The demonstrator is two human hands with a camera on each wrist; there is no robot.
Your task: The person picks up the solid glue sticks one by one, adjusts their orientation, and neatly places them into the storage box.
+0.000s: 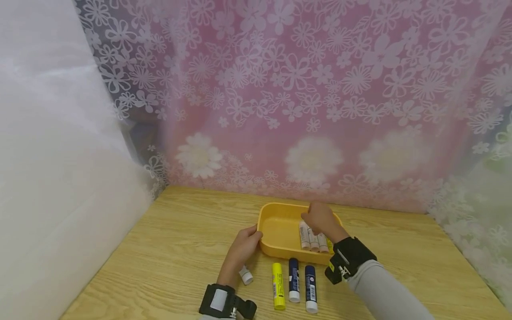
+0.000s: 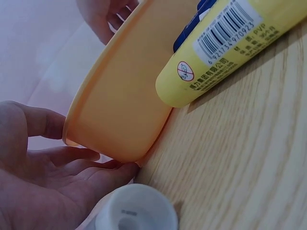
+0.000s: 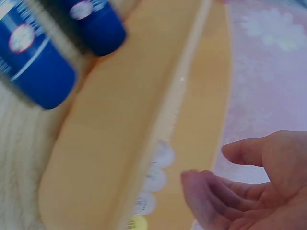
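My left hand (image 1: 242,245) grips the left end of a yellow plastic tray (image 1: 278,224). Thumb and fingers pinch its rim in the left wrist view. Above the tray's right half hovers my right hand (image 1: 321,220), which holds nothing; its thumb and fingers are parted in the right wrist view. Below it, three pale glue sticks (image 1: 314,242) lie side by side inside the tray, with a yellow glue stick (image 1: 330,246) at their right, partly hidden by the right wrist.
In front of the tray lie a yellow glue stick (image 1: 278,286) and two navy glue sticks (image 1: 294,280) with white ends. A white-ended stick (image 1: 246,276) is partly hidden behind the left wrist. Flowered curtain (image 1: 296,111) hangs along the wooden table's (image 1: 180,240) back edge.
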